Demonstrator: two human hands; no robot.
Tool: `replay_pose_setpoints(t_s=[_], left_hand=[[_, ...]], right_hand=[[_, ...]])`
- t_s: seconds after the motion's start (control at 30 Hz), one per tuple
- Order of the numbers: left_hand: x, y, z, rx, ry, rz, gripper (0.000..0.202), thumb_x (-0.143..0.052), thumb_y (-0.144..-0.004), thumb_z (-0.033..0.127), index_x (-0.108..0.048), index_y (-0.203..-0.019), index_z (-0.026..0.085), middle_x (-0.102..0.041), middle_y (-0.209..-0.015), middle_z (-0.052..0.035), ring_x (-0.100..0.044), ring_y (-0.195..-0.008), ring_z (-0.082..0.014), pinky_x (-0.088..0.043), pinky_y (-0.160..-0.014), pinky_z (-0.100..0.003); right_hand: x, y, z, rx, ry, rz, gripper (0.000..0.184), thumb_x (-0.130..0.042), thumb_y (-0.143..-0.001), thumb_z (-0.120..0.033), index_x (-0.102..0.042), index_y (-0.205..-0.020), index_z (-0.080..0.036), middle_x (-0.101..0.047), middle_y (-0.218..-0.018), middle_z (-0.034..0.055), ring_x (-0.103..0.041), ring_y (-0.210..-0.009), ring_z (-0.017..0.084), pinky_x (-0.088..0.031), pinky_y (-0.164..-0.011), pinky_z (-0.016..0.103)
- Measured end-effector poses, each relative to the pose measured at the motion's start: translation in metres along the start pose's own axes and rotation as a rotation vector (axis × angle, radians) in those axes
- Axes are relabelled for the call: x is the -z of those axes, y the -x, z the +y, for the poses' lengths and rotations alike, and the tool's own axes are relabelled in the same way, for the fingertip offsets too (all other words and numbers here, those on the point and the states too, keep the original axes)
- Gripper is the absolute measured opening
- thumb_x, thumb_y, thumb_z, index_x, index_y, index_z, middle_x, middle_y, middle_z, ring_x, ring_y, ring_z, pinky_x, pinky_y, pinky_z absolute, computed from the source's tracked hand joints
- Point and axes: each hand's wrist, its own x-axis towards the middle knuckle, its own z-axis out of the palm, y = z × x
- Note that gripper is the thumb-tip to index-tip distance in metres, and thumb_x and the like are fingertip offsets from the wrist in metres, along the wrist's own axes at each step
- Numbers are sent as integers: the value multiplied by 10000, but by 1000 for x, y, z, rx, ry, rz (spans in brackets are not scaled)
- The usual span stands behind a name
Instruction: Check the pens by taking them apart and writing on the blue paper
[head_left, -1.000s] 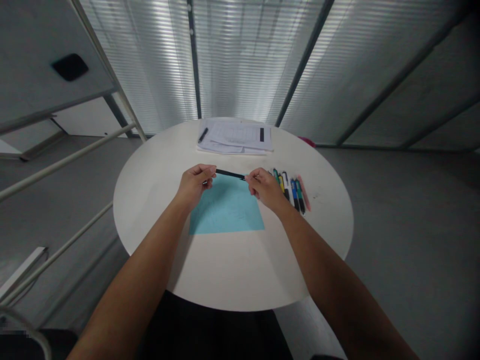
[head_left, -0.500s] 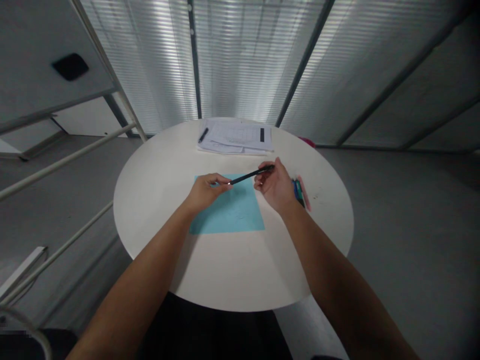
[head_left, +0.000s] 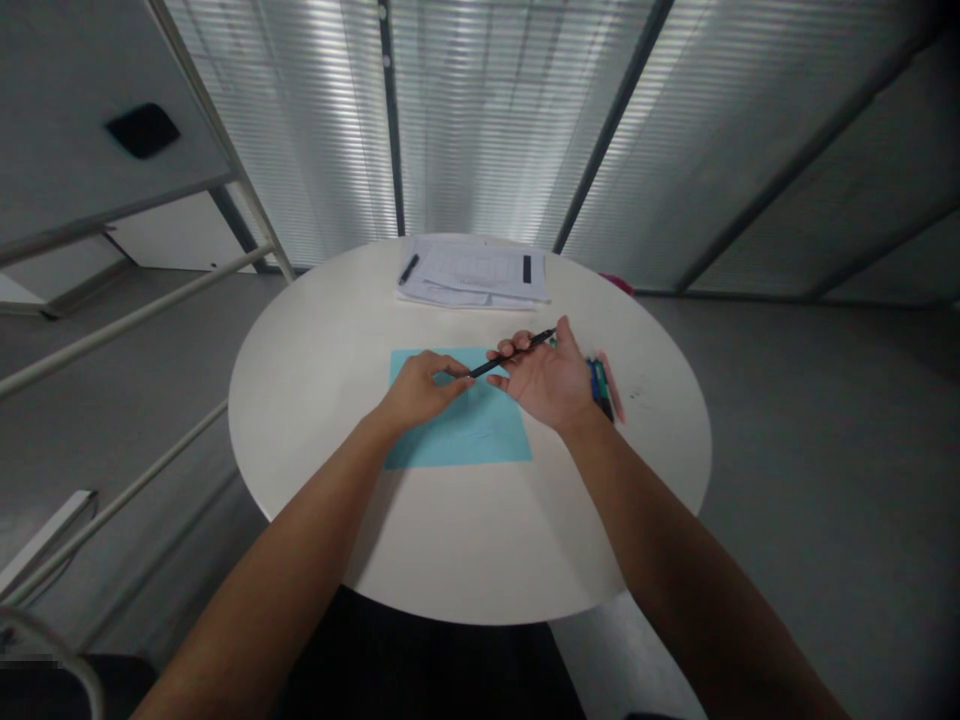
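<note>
A slim black pen [head_left: 498,363] is held slantwise above a light-blue sheet of paper [head_left: 457,440], its right end higher in view. My left hand [head_left: 421,392] pinches the pen's lower left end between thumb and fingers. My right hand [head_left: 551,385] is turned palm up with its thumb raised and apart. The pen lies along the right hand's fingers, its far end near that thumb, and the hand is not closed round it. Part of the blue sheet is covered by my left hand.
The round white table [head_left: 480,540] bears a stack of printed papers [head_left: 472,272] at its far side, with a dark pen [head_left: 409,269] on top. Green and blue pens [head_left: 600,385] lie beside a pink strip [head_left: 611,385] near my right wrist. White rails [head_left: 142,325] stand to the left.
My right hand has opened, with fingers unfolding under the pen and thumb lifting off. My left hand and its end of the pen have shifted slightly right.
</note>
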Motion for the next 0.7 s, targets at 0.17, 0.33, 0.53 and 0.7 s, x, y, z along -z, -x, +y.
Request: replay_pose_setpoints(t_s=[0.17,0.33,0.53,0.7], left_hand=[[11,-1,-6,33,-258,84,272,-526,-849,336,-746,-834,178,-726,-839,-61,-605,-839,-212,-441,-862,-362],[15,-5,-18,177,-420,186,282,-473,-833,267,-726,-919,177,-713,-923,-63,-610,-819,-184,-464,-832,-330],[14,-5,-20,299,-490,132,278,-474,-831,287,-723,-901,184,-707,-921,-76,-620,-837,-198,-456,-809,-325],[14,-5,-24,349,-564,28,286,-474,-835,322,-725,-884,194,-695,-913,-106,-613,-859,-244,-440,-774,-376]], right_hand=[[8,1,-5,-79,-328,13,511,-419,-809,-731,-438,-690,-234,-524,-681,29,-584,-816,238,-519,-636,370],[12,2,-8,-81,-474,28,434,-456,-837,-615,-398,-653,-226,-475,-640,3,-552,-697,184,-487,-571,311],[10,1,-8,-19,-350,105,404,-544,-799,-604,-419,-710,-230,-463,-643,-16,-551,-662,157,-445,-508,259],[3,-3,1,51,-185,202,308,-729,-643,-229,-458,-791,-234,-484,-704,-59,-471,-542,72,-231,-359,156]])
